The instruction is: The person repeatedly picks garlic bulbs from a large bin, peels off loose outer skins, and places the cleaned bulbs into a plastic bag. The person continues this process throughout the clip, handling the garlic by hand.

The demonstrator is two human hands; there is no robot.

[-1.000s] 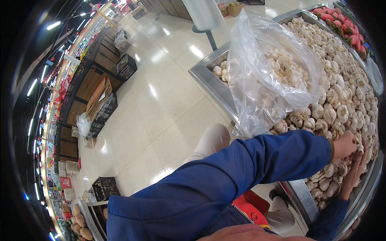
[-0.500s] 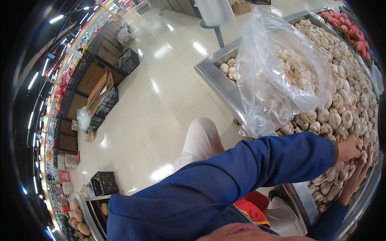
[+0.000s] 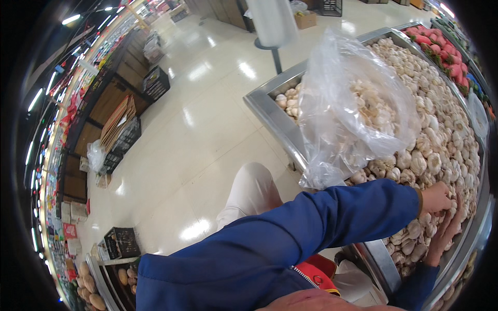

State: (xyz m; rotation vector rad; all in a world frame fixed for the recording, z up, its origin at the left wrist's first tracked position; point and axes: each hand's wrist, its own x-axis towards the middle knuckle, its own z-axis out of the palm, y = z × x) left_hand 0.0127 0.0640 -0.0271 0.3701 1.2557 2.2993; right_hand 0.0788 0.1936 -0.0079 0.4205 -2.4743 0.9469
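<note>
My left hand [image 3: 437, 198] reaches across to the right side of a heap of garlic bulbs [image 3: 433, 163]. Its fingers are curled closed on a garlic bulb [image 3: 452, 209], which is partly covered. Close beside it, my right hand [image 3: 445, 230] comes up from the lower right with its fingers stretched out along the garlic; its thumb side is hidden. A clear plastic bag [image 3: 327, 111] lies spread open on the heap beyond my left forearm, with loose papery garlic skins [image 3: 374, 106] inside.
The metal rim of the display bin [image 3: 277, 122] runs round the garlic. Red-skinned radishes [image 3: 448, 54] lie beyond it. A roll of plastic bags [image 3: 270, 23] stands by the bin's far corner. Black crates [image 3: 122, 242] and a bin of potatoes [image 3: 88, 284] are at left.
The whole view has shifted slightly, so the bin and both hands appear a little further left and lower. Both hands stay together at the same spot on the garlic.
</note>
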